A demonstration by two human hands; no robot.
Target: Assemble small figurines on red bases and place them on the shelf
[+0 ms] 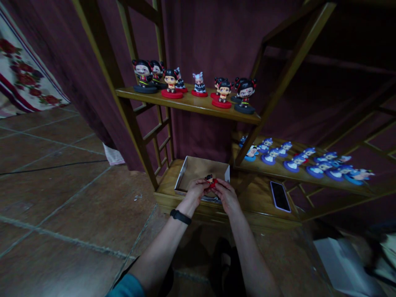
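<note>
Between my two hands is a small figurine [210,178] with black hair and a red base. My left hand [197,189] pinches it from the left, and the fingers of my right hand [227,194] close on the red base from the right. Both hands are over the front edge of a shallow cardboard box [187,170], which sits on the lowest board of a wooden shelf. The inside of the box that shows is bare brown card; its near part is hidden behind my hands. A dark band [180,217] is on my left wrist.
Several figurines on red and black bases, one of them grey-haired [199,83], stand on the upper shelf [198,105]. More figurines on blue bases [293,163] line the right shelf. A phone [280,196] lies on the lower board. A white box [343,264] rests on the tiled floor.
</note>
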